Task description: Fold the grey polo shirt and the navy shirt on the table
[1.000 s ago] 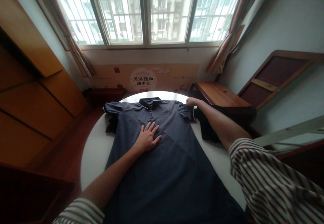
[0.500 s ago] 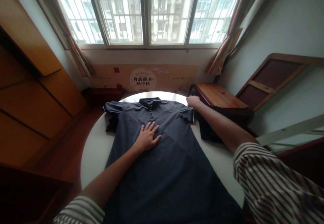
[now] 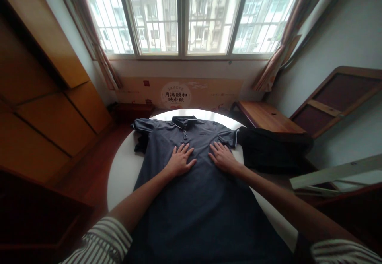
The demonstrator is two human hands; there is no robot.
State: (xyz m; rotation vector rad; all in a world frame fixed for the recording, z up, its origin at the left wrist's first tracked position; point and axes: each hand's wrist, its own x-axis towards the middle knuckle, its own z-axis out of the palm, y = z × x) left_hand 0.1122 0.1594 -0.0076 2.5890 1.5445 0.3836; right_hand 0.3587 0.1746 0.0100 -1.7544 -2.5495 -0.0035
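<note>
Right up close, a striped cuff (image 3: 110, 236) rides the forearm at the lower left, its partner (image 3: 343, 252) slips out at the lower right, and between them the dark polo shirt (image 3: 203, 208) spreads across the lower middle, running off the bottom edge of the frame! Follow the arms up to the centre: the left hand (image 3: 179, 162) lies palm down on the shirt's chest, fingers fanned wide, just below the buttons (image 3: 185, 134). Level with it, slightly right of centre, the right hand (image 3: 223, 158) lies palm down too, fingers spread and stretched toward the short sleeve (image 3: 228, 137) there. Neither set of fingers grips anything; the fabric lies directly beneath both, and a strip of shirt shows between the two hands.

Further up, the collar (image 3: 184, 121) sits near the far rim of the round white table (image 3: 122, 176), whose surface curves out at left. A black cloth (image 3: 265, 148) lies just beyond the sleeve, right of centre. Deeper still, a printed panel (image 3: 215, 87) stretches across the middle, and barred windows (image 3: 203, 17) blaze bright along the top!
</note>
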